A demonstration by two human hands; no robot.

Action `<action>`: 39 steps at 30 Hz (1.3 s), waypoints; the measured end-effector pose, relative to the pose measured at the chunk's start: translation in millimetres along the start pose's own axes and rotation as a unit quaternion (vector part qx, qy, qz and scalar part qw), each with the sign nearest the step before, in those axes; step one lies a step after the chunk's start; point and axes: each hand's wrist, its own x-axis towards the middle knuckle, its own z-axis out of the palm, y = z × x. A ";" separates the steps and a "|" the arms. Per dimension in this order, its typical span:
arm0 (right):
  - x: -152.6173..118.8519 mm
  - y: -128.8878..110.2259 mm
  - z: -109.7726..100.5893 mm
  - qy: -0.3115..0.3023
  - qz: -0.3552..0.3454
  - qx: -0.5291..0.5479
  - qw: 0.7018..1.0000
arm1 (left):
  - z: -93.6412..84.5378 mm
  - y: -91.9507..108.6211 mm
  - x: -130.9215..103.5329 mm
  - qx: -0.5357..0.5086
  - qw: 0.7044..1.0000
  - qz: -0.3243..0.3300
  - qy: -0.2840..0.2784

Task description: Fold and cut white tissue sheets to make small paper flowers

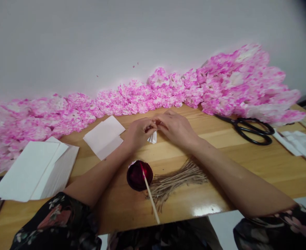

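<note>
Both hands meet above the middle of the wooden table. Between them hangs a small pleated piece of white paper [153, 138], fanned out at its lower end. My left hand [142, 131] pinches at the top of this paper, fingers curled together. Against it, my right hand [172, 125] has its thumb and fingers closed at the same spot; the fingertips partly hide what is held there. Nearer to me stands a round cup of dark red liquid [139, 176] with a wooden stick [152, 201] leaning in it.
Pink and white paper flowers [139, 97] line the wall. Paper stacks [35, 170] and loose square sheets [104, 135] lie left. Black scissors [254, 131] and folded white paper [302, 146] are right. Brown twine pieces [179, 180] lie beside the cup.
</note>
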 end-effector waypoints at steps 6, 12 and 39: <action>-1.0 -4.8 -6.0 0.019 0.006 -0.025 1.000 | -1.6 5.2 -0.7 -0.042 0.997 -0.055 0.018; -3.0 -7.4 -7.7 -0.004 0.007 -0.032 0.999 | -1.2 5.7 -1.6 -0.082 0.991 -0.104 0.034; 0.2 -7.6 8.3 0.006 0.063 0.082 0.995 | -1.9 7.0 -4.0 -0.029 0.992 -0.114 0.037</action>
